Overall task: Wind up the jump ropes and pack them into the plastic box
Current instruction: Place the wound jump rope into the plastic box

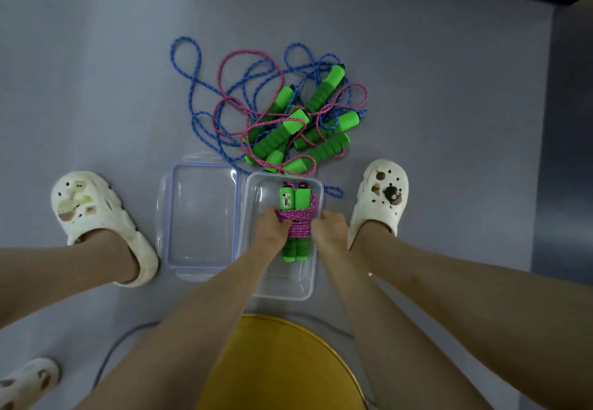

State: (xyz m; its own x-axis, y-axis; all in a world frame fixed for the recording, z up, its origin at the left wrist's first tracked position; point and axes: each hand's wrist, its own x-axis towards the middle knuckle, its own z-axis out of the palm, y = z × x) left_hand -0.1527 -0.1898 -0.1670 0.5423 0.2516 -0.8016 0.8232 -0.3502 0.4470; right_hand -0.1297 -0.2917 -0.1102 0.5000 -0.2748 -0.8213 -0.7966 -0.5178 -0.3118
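A wound jump rope [296, 217], two green handles side by side with pink cord wrapped around them, lies inside the clear plastic box [288, 294] on the grey floor. My left hand [272, 228] grips its left side and my right hand [329, 228] holds its right side. Beyond the box lies a tangled heap of loose jump ropes [288, 117], with green foam handles and blue and pink cords.
The box's clear lid [200, 217] with a bluish rim lies just left of the box. My feet in white clogs [96, 217] [380, 197] flank both. A yellow round seat [282, 364] is under me, and a dark cable [109, 355] curves on the floor.
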